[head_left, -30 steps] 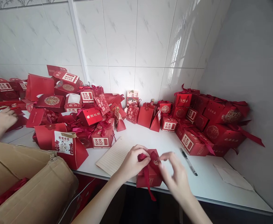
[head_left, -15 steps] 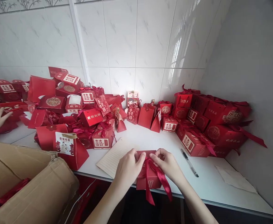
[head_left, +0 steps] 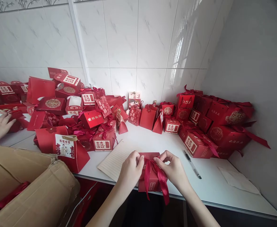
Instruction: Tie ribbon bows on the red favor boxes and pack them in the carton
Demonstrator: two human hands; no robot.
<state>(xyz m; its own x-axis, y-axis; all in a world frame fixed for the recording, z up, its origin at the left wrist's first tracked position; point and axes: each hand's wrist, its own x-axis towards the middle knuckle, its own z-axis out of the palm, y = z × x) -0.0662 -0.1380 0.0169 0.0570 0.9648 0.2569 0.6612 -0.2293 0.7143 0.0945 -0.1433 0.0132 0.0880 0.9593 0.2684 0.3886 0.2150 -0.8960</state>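
Observation:
A red gift box (head_left: 152, 186) with gold print sits at the table's front edge, its lower face slightly over the edge. Dark red satin ribbon (head_left: 161, 179) is tied on its top, with two tails hanging down the front. My left hand (head_left: 131, 167) pinches the ribbon at the left of the knot, thumb and fingers together. On the other side, my right hand (head_left: 171, 164) pinches the ribbon at the right. Both hands rest against the box's upper part, and the loops are partly hidden by the fingers.
Behind the left hand lies a lined paper sheet (head_left: 110, 162). A pen (head_left: 192, 164) and a white tissue (head_left: 239, 180) are to the right. Red boxes (head_left: 216, 138) stack by the wall. An open cardboard box (head_left: 34, 195) stands left; another person's hand (head_left: 0, 127) is beyond it.
My hands have drawn slightly apart, pulling the ribbon at the knot, and its tails have shortened and shifted left. The other person's hand has moved right and lower.

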